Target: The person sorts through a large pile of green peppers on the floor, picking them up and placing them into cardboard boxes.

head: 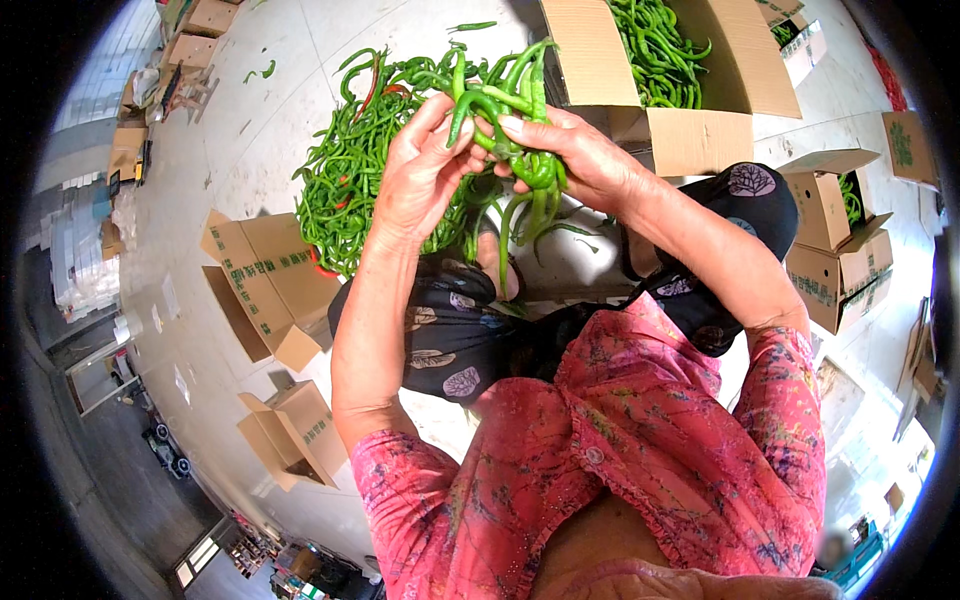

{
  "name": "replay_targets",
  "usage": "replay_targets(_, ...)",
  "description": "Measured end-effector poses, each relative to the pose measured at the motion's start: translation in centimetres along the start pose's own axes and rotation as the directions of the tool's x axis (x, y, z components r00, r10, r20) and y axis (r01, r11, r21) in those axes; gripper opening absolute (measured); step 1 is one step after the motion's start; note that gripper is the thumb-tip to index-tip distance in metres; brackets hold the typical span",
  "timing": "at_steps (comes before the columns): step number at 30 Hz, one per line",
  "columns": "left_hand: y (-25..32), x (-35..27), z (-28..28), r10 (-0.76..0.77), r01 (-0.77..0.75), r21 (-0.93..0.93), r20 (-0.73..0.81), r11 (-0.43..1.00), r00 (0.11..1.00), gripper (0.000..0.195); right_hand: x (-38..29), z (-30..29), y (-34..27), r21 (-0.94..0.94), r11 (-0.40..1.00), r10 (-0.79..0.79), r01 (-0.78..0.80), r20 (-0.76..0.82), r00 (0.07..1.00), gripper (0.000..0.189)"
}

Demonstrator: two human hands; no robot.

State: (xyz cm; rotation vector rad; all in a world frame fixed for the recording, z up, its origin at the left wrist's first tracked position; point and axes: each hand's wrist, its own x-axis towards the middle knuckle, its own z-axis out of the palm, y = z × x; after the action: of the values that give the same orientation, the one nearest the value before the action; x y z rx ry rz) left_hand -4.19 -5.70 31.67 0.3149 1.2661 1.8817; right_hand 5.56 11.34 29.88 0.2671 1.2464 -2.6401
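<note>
A loose bunch of long green chili peppers (538, 169) is held up above the floor between my two hands. My right hand (581, 157) is closed around the bunch, its thumb pressed across the stems and pods. From the other side, the thumb and fingers of my left hand (424, 169) pinch a curved green pepper (474, 103) at the bunch's edge. Some fingertips are hidden behind the pods. Beneath and beyond my left hand spreads a large heap of green chili peppers (341, 172) on the floor, with a few red ones among them.
An open cardboard box (701, 142) holding green peppers stands ahead on the right. Two open cardboard boxes (277, 277) (300, 435) sit at the left. More boxes (840, 262) are stacked at the right. Stray peppers (474, 26) lie on the pale floor.
</note>
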Motion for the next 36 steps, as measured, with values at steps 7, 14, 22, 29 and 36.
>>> replay_targets(7, -1.1, 0.5, 0.9, 0.054, -0.031, 0.208, -0.106, 0.978, 0.993, 0.047, 0.3, -1.1, 0.6, 0.179, 0.984, -0.006, 0.006, -0.003, 1.0, 0.036)
replay_targets(14, -1.6, 0.3, 2.1, 0.197, -0.128, 0.259, -0.262, 0.957, 0.945, 0.051, 0.4, -1.7, 1.2, 0.075, 0.993, -0.09, 0.092, -0.025, 0.996, 0.035)
replay_targets(22, -0.9, -0.5, 3.2, 0.379, -0.082, 0.946, -0.046, 0.315, 0.924, 0.064, -0.2, -0.7, 0.6, -0.083, 0.983, -0.174, 0.165, -0.128, 0.976, 0.037)
replay_targets(29, -0.6, -0.4, 2.0, 0.236, 0.016, 0.73, -0.241, 0.683, 0.941, 0.034, 0.3, -1.9, 0.6, 0.021, 1.0, -0.016, 0.018, -0.109, 0.994, 0.04)
replay_targets(36, 2.2, 0.6, -1.0, 0.448, -0.191, 0.524, -0.423, 0.83, 0.788, 0.026, 0.6, -3.3, 0.8, 0.172, 0.984, 0.054, -0.037, -0.097, 0.994, 0.044)
